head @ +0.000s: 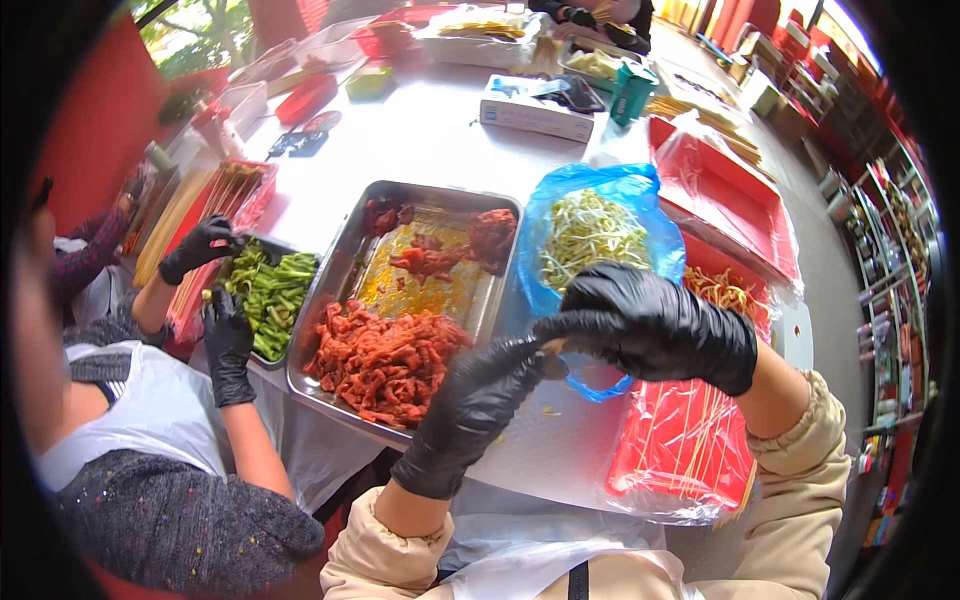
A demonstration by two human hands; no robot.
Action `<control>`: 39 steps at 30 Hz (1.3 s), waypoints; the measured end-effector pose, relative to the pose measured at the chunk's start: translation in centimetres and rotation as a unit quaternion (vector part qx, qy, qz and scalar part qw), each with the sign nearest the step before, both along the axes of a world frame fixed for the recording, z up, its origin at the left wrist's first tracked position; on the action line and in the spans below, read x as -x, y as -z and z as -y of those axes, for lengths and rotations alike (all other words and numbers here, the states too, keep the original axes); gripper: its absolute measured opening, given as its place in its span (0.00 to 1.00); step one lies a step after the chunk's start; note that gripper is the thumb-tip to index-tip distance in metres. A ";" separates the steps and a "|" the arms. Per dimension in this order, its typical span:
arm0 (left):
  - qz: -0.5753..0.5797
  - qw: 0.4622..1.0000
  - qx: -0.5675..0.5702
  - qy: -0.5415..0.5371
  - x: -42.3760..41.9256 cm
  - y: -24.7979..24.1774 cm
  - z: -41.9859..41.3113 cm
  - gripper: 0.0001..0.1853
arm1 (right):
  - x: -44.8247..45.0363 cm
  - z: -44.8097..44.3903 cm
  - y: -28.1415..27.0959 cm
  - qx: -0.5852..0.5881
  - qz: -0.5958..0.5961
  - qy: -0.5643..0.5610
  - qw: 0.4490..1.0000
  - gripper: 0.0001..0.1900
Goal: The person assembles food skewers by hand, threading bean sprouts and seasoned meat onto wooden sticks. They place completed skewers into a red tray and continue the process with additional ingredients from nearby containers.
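Observation:
My left hand (476,409), in a black glove, is raised by the near right corner of a steel tray (341,251) of sliced red meat (390,360). In front of a blue plastic bag (664,240) of bean sprouts (592,232), my right hand (652,322), also black-gloved, bends inward. The fingertips of both hands meet and pinch a small light-brown piece (553,346); the fingers hide most of it. Under my right forearm lies a red tray (637,457) wrapped in clear plastic, with thin wooden skewers (694,435) in it and filled skewers (724,289) at its far end.
At my left, a co-worker's black-gloved hands (229,341) are over a tray of chopped green vegetables (274,292). Another red tray (739,202) sits beyond the sprouts. Farther back stand a glove box (536,109) and a green can (632,91). Another person (600,15) works across the table.

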State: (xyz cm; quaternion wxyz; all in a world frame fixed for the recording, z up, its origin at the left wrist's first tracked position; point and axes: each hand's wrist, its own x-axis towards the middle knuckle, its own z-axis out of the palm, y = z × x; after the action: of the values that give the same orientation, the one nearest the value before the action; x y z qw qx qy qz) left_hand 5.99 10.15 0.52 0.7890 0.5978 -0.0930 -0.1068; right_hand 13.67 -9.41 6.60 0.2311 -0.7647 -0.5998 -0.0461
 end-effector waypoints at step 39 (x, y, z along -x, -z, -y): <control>-0.102 0.969 0.226 0.008 5.2 6.5 -7.2 0.14 | -15.1 -18.4 10.4 0.092 -0.305 0.144 0.937 0.10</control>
State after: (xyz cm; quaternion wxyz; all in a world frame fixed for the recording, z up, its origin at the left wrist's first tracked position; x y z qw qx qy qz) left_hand 0.75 17.35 -5.97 0.9082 0.3888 -0.0382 -0.1500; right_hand 28.74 9.03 -3.80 0.3225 -0.8378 -0.3858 0.2125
